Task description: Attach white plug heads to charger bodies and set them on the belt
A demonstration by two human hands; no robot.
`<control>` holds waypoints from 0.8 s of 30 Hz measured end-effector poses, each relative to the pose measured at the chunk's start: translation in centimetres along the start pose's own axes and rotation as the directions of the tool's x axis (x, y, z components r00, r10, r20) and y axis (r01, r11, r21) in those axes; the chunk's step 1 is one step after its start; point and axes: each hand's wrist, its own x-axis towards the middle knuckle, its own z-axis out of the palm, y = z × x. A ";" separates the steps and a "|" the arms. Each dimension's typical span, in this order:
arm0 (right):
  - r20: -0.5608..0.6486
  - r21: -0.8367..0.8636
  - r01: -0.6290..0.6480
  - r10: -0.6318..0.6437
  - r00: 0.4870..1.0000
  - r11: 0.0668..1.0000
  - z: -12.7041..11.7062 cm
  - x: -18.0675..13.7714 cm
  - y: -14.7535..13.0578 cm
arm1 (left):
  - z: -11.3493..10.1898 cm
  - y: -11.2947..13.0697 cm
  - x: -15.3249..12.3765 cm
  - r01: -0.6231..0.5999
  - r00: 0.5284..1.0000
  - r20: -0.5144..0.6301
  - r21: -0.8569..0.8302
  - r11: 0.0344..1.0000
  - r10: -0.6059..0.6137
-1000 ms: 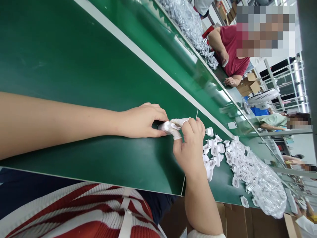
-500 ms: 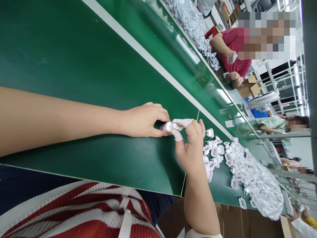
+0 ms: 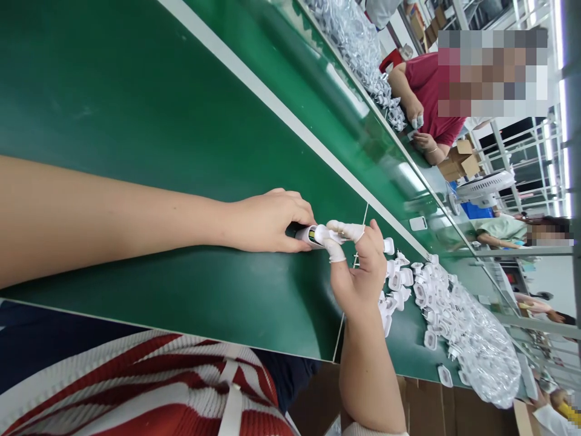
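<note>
My left hand [image 3: 281, 221] rests on the green bench and grips a small white plastic charger housing [image 3: 305, 235] between thumb and fingers. The housing's end toward my right hand is open, and something yellow-green and dark shows inside. Thumb and forefinger of my right hand [image 3: 358, 260], both wrapped in white finger covers, pinch a white plastic piece [image 3: 322, 234] right at that open end. The fingers hide most of this piece, so its full shape cannot be made out. Thin metal pins show beside the right thumb; whose they are is unclear.
White plug shells with metal pins [image 3: 399, 278] lie scattered past my right hand. Beyond them, more spill from a clear plastic bag [image 3: 490, 351]. A glass partition [image 3: 349, 91] borders the bench's far side. Behind it are a person in red [image 3: 426, 79] and a white fan [image 3: 488, 186].
My right hand has drawn slightly away from the left, to the right in the picture. The housing's open end and its yellow-green inside now show. My left hand stays nearly in place.
</note>
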 end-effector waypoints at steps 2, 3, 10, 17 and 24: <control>-0.016 -0.013 0.012 -0.012 1.000 1.000 -0.1 0.0 0.0 | 0.0 0.0 0.0 -0.001 1.000 -0.001 0.002 1.000 0.001; -0.009 -0.029 0.023 -0.023 1.000 0.999 -0.1 0.0 0.1 | 0.0 0.0 0.0 0.000 1.000 0.000 0.003 1.000 0.000; 0.075 -0.156 0.083 -0.072 0.995 0.984 0.1 0.1 0.1 | 0.1 0.1 0.1 0.013 1.000 -0.003 0.013 1.000 -0.013; 0.069 -0.239 0.090 -0.075 0.995 0.967 0.1 0.2 -0.1 | 0.1 0.2 0.1 0.016 1.000 -0.015 0.015 1.000 -0.016; 0.108 -0.102 0.045 -0.034 0.994 0.994 -0.4 0.9 0.5 | 0.1 0.3 0.1 0.007 1.000 -0.018 0.045 0.999 -0.006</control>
